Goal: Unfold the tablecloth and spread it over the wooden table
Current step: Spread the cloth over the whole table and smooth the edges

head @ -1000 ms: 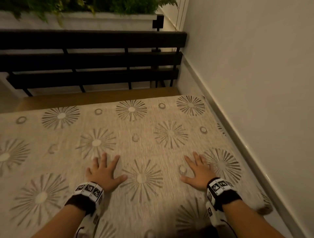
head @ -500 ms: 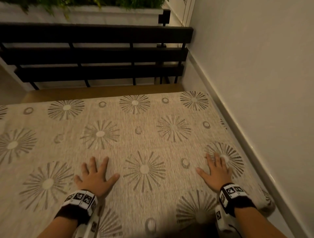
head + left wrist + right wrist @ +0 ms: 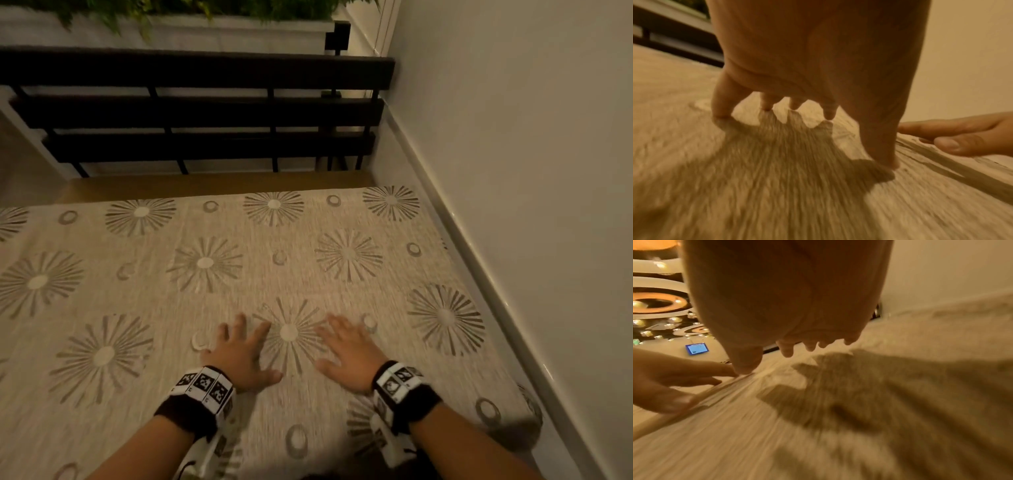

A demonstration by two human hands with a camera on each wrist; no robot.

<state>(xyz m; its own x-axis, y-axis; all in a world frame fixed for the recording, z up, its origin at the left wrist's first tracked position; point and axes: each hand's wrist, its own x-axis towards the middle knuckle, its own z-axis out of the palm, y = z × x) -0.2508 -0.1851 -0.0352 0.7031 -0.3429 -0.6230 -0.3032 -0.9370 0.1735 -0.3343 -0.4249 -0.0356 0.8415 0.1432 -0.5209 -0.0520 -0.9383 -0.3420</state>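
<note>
**Both hands flat on spread tablecloth, near bench centre**

Tablecloth [image 3: 239,274] lies opened out over the wooden bench [image 3: 212,183], beige with sunburst and ring print. Long axis runs left-right across the head view; left end goes out of frame, right end sits along the wall [image 3: 513,171] and droops at the near right corner. Far edge stops short of the bench's far side, leaving a bare wood strip showing.

Left hand [image 3: 241,353] palm down on the cloth, fingers [image 3: 721,104] spread and straight, tips touching fabric, thumb out to the right. Right hand [image 3: 346,356] likewise palm down, fingers [image 3: 787,350] splayed, gripping nothing; contact of its fingertips hard to confirm from the blurred wrist view. Hands sit just beside each other, flanking one sunburst, thumbs pointing inward. Both point away from the person toward the dark slatted railing [image 3: 205,113] beyond the bench. Marker wristbands on both wrists. Cloth looks mostly flat; motion blur hides fine creases.
</note>
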